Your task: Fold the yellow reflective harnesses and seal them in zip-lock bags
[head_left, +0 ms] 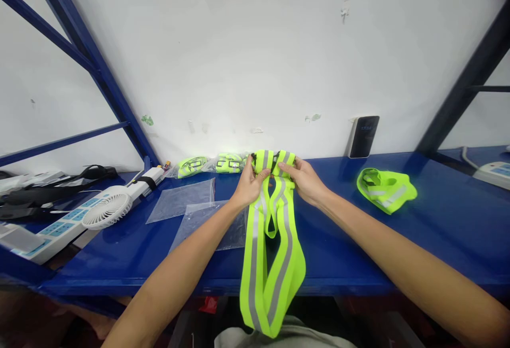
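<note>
Both hands hold up a neon-yellow reflective strap harness (pixel 286 242) with grey stripes. My left hand (pixel 249 182) is closed on its upper left band, thumb in front. At the upper right band, my right hand (pixel 306 179) pinches the webbing between thumb and fingers. Below the hands the straps hang in long loops over the front edge of the blue table (pixel 334 263). Dark buckle parts show partly near the fingers at the top. Another bundled neon-yellow strap piece (pixel 385 189) lies on the table to the right.
Bagged neon-yellow straps (pixel 193 166) lie along the wall, with flat clear plastic bags (pixel 181 199) nearer me. On the left are a white fan (pixel 107 211), a power strip (pixel 59 228) and black straps (pixel 51 194). A phone (pixel 363 136) leans on the wall. Blue frame posts flank the table.
</note>
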The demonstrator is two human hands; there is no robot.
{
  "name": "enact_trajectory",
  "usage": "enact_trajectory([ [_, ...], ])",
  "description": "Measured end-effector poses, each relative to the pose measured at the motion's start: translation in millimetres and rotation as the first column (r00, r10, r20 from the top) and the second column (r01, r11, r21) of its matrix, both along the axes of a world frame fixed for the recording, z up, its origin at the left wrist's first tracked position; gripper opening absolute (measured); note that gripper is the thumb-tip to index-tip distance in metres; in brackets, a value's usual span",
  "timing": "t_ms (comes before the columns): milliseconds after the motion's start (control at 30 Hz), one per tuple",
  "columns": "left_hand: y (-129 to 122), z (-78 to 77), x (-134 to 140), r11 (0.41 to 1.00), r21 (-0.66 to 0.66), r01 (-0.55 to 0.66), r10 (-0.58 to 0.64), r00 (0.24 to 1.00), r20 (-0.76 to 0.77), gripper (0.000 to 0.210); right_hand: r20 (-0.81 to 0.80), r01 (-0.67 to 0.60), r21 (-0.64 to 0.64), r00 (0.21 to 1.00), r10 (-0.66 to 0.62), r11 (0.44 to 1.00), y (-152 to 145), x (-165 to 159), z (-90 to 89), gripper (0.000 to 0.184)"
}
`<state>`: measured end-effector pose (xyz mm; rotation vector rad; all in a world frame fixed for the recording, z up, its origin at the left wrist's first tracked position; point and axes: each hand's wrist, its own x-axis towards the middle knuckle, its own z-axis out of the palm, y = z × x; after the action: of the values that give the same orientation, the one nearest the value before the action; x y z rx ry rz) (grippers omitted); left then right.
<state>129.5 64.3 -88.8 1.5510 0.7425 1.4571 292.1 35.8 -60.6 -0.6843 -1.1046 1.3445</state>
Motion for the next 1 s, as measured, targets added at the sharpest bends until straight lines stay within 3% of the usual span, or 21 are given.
enact_trajectory([
  [267,-6,11.5,-1,0.981,0.194,0.020,0.002,0.993,-0.114,0.049,-0.117,-0.059,-0.048,0.992,0.053,0.997,-7,-5,7.9,0.029],
  [500,-4,12.1,-2,0.980,0.201,-0.002,0.019,0.997,-0.081,0.035,-0.145,-0.147,-0.138,0.981,0.127,0.979,-11,-2,12.0,0.029],
  [633,1,8.2,-3,0.965,0.251,-0.073,0.095,0.993,-0.075,0.035,-0.152,-0.255,-0.188,0.962,0.228,0.949,-15,2,19.4,0.011],
  [767,0,6.2,-3,0.965,0.249,-0.081,0.104,0.991,-0.079,0.034,-0.042,-0.237,-0.249,0.971,0.234,0.939,-12,7,17.0,0.026],
  [867,-3,6.0,-2,0.973,0.221,-0.073,0.092,0.992,-0.080,0.032,0.005,-0.248,-0.219,0.967,0.255,0.944,-9,9,14.2,0.024],
  [1000,-7,7.4,1,0.984,0.165,-0.063,0.076,0.994,-0.073,0.037,-0.060,-0.251,-0.138,0.968,0.245,0.958,-8,6,13.2,0.022],
])
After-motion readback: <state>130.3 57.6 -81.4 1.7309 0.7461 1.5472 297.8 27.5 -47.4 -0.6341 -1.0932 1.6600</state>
